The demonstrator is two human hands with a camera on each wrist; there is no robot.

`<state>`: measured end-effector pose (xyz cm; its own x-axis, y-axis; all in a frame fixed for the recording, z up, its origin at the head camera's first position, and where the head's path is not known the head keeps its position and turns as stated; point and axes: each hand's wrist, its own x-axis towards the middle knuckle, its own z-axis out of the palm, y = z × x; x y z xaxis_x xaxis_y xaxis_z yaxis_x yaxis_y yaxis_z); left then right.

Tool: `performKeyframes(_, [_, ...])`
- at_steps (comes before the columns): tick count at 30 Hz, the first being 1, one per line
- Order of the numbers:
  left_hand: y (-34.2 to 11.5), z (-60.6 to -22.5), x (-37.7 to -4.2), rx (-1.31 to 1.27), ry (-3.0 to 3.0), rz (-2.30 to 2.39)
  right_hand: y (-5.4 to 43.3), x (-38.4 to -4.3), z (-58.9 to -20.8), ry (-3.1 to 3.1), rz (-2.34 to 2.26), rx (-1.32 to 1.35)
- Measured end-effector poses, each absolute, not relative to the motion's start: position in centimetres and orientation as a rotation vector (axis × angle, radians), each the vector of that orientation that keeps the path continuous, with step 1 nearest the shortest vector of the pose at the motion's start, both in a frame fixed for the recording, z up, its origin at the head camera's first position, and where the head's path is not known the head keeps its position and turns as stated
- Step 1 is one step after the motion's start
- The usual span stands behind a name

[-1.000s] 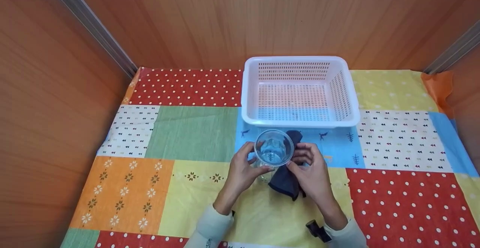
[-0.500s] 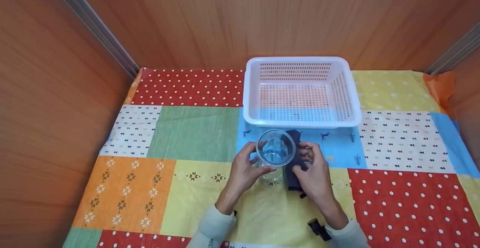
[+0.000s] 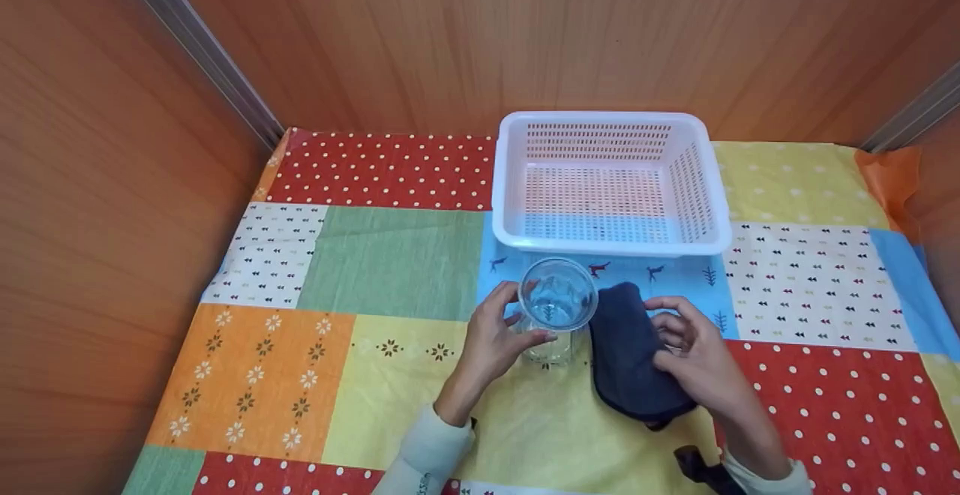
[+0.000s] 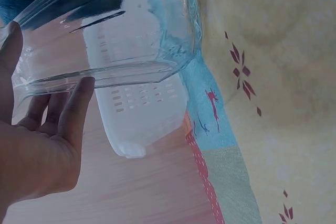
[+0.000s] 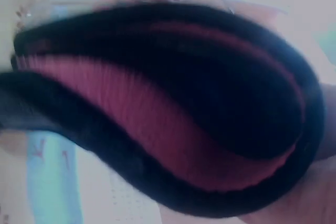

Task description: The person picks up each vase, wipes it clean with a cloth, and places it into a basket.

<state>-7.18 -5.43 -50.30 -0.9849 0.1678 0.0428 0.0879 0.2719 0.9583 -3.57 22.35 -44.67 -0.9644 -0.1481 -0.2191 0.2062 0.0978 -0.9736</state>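
Observation:
In the head view my left hand (image 3: 499, 334) grips a clear glass (image 3: 559, 296) near its rim, mouth upward. The left wrist view shows the fingers curled against the wall of the clear glass (image 4: 131, 56). Whether its base touches the cloth below, I cannot tell. To its right, my right hand (image 3: 701, 356) holds a dark navy fabric piece (image 3: 626, 352), thumb on the near face. In the right wrist view the dark fabric piece (image 5: 210, 93) bends into a loop, with a pinkish-red inner side and black edging. It hides most of the right hand there.
Just beyond the hands stands a white plastic basket (image 3: 611, 250) with slotted walls. A patchwork tablecloth (image 3: 405, 262) covers the table. Wood-grain panels (image 3: 420, 45) rise behind and at the sides.
My right hand has moved right and toward me, drawing the dark fabric away from the glass, so its broad face now shows. My left hand has barely moved with the glass.

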Motion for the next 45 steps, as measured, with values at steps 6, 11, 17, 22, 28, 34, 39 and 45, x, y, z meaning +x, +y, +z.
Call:
performKeyframes(6, [-5.4,-50.3,-7.2,0.258,2.462,1.834,26.3,-4.1,-45.2,1.557,-2.025,-0.356])
performKeyframes(11, [-5.5,-50.4,-7.3,0.247,2.462,1.85,26.1,-5.8,-48.4,1.736,-1.761,-0.475])
performKeyframes(17, [-5.4,-50.4,-7.2,0.253,2.458,1.85,24.1,-5.4,-51.7,2.498,-1.268,-0.329])
performKeyframes(22, [-5.3,-50.4,-7.3,0.251,2.461,1.858,23.9,-3.3,-51.5,2.728,-1.021,-0.09])
performKeyframes(28, [-5.4,-50.3,-7.3,0.252,2.449,1.875,24.2,-1.1,-51.5,2.669,-0.717,0.113])
performKeyframes(34, [-5.4,-50.4,-7.3,0.264,2.456,1.873,24.0,-1.2,-52.7,2.726,-0.9,0.003])
performKeyframes(39, [-5.4,-50.4,-7.3,0.253,2.432,1.888,24.2,-1.7,-53.3,2.781,-0.995,-0.042])
performKeyframes(45, [-5.5,-50.3,-7.1,0.255,2.417,1.899,24.1,-1.1,-53.2,2.728,-0.932,0.173])
